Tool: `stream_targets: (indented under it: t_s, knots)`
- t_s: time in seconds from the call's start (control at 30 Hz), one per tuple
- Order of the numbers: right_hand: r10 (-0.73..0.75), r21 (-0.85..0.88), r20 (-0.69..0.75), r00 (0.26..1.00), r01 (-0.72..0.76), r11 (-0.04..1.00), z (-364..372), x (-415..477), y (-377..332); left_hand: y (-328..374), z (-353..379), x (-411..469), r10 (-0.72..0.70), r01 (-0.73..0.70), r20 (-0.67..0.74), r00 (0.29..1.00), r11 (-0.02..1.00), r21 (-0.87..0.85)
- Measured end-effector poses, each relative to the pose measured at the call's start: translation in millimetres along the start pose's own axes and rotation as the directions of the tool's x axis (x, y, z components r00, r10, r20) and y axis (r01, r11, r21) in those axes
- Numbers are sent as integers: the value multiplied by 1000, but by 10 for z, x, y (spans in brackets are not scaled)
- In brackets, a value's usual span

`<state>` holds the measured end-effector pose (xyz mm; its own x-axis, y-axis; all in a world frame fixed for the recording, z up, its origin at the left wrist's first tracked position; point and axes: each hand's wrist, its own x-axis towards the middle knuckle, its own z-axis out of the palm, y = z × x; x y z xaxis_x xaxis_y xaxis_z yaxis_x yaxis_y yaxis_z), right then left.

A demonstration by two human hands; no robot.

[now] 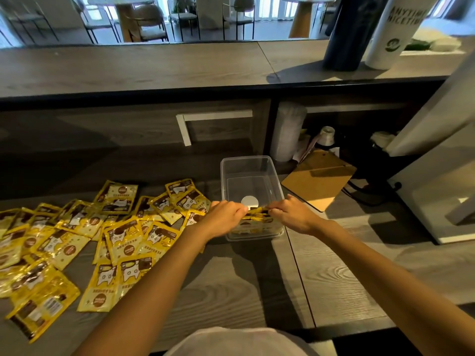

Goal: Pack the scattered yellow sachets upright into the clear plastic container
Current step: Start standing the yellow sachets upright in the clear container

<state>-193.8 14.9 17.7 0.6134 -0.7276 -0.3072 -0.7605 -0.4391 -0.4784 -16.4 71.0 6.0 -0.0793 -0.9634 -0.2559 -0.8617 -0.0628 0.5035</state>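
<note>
A clear plastic container (248, 167) stands on the wooden counter, its far half bare with a white round sticker on the bottom. At its near end a small stack of yellow sachets (257, 217) stands upright on edge. My left hand (226, 217) grips the stack's left side and my right hand (293, 214) grips its right side, both over the container's near rim. Several more yellow sachets (120, 235) with brown print lie flat and overlapping on the counter to the left.
A brown clipboard (318, 178) lies just right of the container. A stack of cups (288, 132) and a small white roll (326, 136) sit in the shelf behind. On the upper ledge stand a dark bottle (347, 34) and a white cup (395, 29). A white appliance (442, 160) fills the right.
</note>
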Motion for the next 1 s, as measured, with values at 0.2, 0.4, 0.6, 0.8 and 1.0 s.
stream_targets:
  t_s: [0.2,0.4,0.6,0.8,1.0]
  knots:
    - [-21,-106,-18,1000,19,994,69,79,12,-100,-13,-12,-35,16,-141,989,990,-140]
    - [-213,-256,-242,947,149,955,100,157,-355,-300,-180,-146,-166,94,-410,897,977,-189]
    - [-563,-386,-142,814,478,789,589,296,-905,-844,-93,-428,-492,392,-455,742,869,-302]
    - [-320,-449,327,889,445,775,1113,498,-1052,-1235,223,-730,-597,603,-299,744,793,-85]
    - [-270,-586,342,900,429,687,1300,537,-960,-1311,456,-899,-558,544,-277,782,829,-132]
